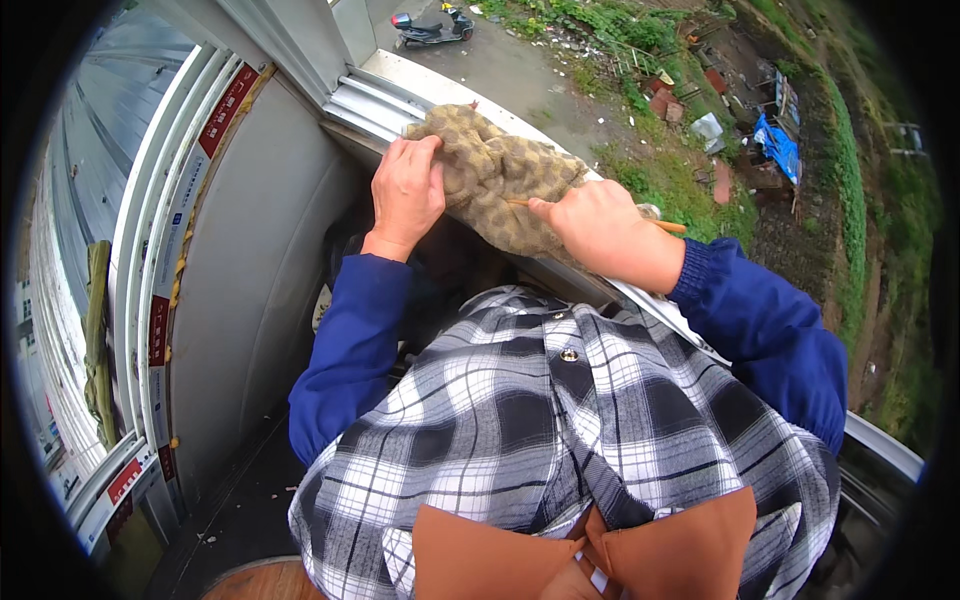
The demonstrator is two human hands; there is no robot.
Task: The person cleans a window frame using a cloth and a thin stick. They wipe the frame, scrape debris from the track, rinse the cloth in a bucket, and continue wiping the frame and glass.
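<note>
A brown patterned cloth (499, 176) lies bunched over the white window frame's sill track (367, 109). My left hand (409, 184) grips the cloth's left edge between thumb and fingers. Across the cloth's right part, my right hand (600, 225) is closed around a thin wooden stick (669, 226); one end sticks out beyond the palm and the other runs past the index fingertip onto the cloth. What the stick's hidden middle looks like cannot be seen. A small whitish object, too unclear to name, shows just beyond the right hand.
To the left stand a grey wall panel (255, 202) and a second window frame (161, 247) with red and white printed tape. A round wooden surface (262, 581) is at the bottom. Outside, far below, are a parked scooter (433, 31), a blue tarp (778, 148) and rubble.
</note>
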